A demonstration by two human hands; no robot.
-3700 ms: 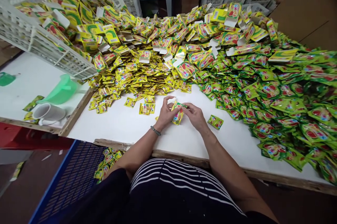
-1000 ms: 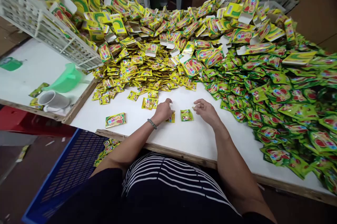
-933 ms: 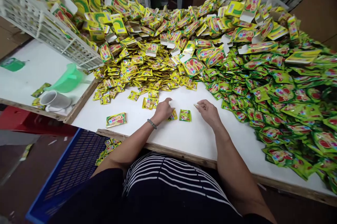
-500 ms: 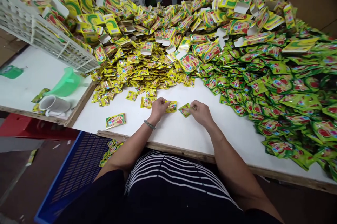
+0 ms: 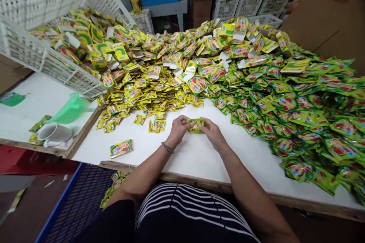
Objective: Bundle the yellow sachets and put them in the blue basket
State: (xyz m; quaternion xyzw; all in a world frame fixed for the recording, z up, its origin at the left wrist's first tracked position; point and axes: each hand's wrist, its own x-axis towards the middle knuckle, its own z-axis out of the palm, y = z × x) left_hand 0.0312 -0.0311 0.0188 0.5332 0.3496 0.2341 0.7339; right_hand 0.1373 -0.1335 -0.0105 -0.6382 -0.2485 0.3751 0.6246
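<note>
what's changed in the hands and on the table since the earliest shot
The yellow box, then held in both hands, has been let go and now lies farther left on the table. The left hand and right hand now meet at a green packet. The white mug stayed put.

A small, glossy, printed green-and-yellow sachet [image 5: 195, 125] is pinched at both ends, stretched crosswise, to the right of the yellow-and-green carton [image 5: 121, 148] and slightly farther back.
</note>
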